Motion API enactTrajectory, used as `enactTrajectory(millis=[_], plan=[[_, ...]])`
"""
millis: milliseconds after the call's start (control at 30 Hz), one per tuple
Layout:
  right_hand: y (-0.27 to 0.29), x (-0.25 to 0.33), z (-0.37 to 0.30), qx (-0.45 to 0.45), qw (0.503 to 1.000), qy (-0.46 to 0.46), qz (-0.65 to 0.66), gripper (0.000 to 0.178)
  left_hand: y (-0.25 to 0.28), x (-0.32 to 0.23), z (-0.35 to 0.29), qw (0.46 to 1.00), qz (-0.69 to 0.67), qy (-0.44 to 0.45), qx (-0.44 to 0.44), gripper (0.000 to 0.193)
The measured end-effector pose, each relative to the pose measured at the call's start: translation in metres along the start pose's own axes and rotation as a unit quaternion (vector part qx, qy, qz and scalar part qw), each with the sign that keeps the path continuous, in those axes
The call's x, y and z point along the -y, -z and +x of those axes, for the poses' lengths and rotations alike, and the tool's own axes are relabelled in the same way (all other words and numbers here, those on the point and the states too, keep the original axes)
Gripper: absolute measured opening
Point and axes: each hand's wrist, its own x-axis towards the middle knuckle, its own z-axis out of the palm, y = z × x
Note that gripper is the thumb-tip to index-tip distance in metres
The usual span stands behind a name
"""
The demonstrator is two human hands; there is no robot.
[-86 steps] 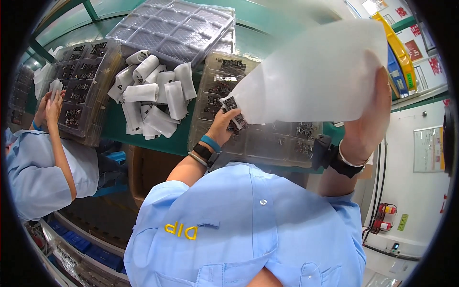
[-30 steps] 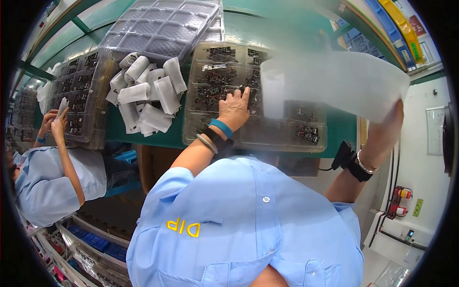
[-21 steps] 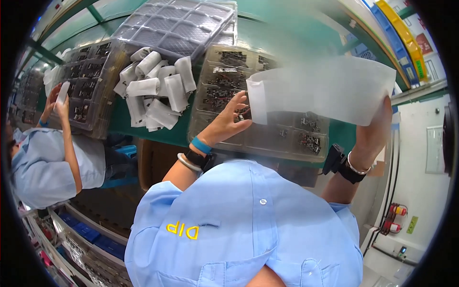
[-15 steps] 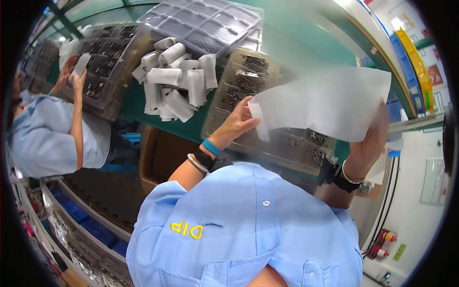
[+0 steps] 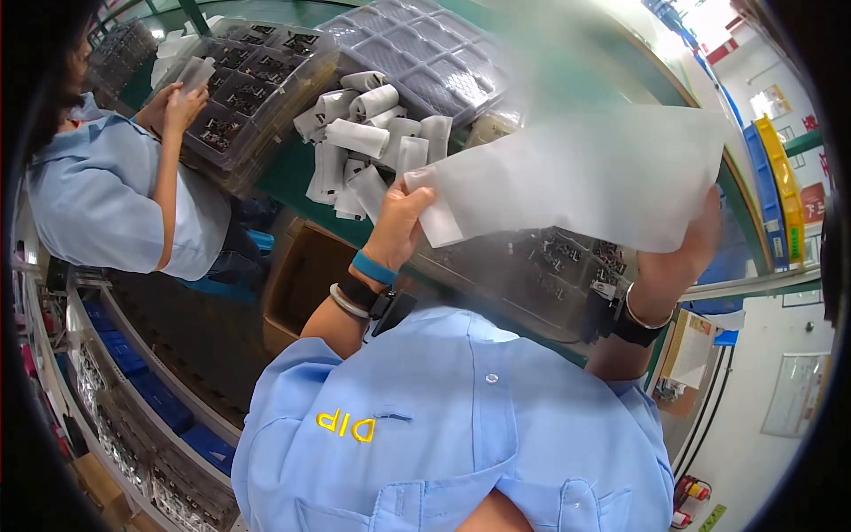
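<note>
A thin, translucent white foam-like sheet (image 5: pixel 567 182) stretches between my two hands. My left hand (image 5: pixel 399 222) pinches its left end, where a narrow strip (image 5: pixel 441 222) looks folded over. At the other end my right hand (image 5: pixel 683 253), smeared by motion, grips the sheet's lower right edge; its fingertips are partly hidden behind the sheet. Below the sheet lies a clear plastic tray (image 5: pixel 479 284) with compartments of small dark metal parts (image 5: pixel 560 254). Just beyond my left hand, a pile of rolled white packets (image 5: pixel 359 137) rests on the green table.
On the left a co-worker in a light blue shirt (image 5: pixel 115 199) holds a white packet (image 5: pixel 197 74) over stacked parts trays (image 5: pixel 257 84). Empty clear trays (image 5: pixel 417 53) stand at the back. A cardboard box (image 5: pixel 306 275) sits below the table edge. Blue and yellow bins (image 5: pixel 776 191) are at right.
The whole view has shifted, so the table and co-worker sit farther right. My left hand has moved left with the sheet's end, and the sheet is drawn out longer between my hands.
</note>
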Motion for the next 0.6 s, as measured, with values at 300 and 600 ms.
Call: enactTrajectory(millis=[300,600], plan=[[-0.026,0.002,-0.024,0.166,0.985,-0.005,-0.043,0.030,-0.013,0.010,0.001,0.858,0.484,-0.070,0.158,0.039],[-0.089,0.076,-0.017,0.304,0.697,-0.352,0.545,0.025,-0.034,0.039,-0.002,0.880,0.210,-0.167,0.392,0.043]])
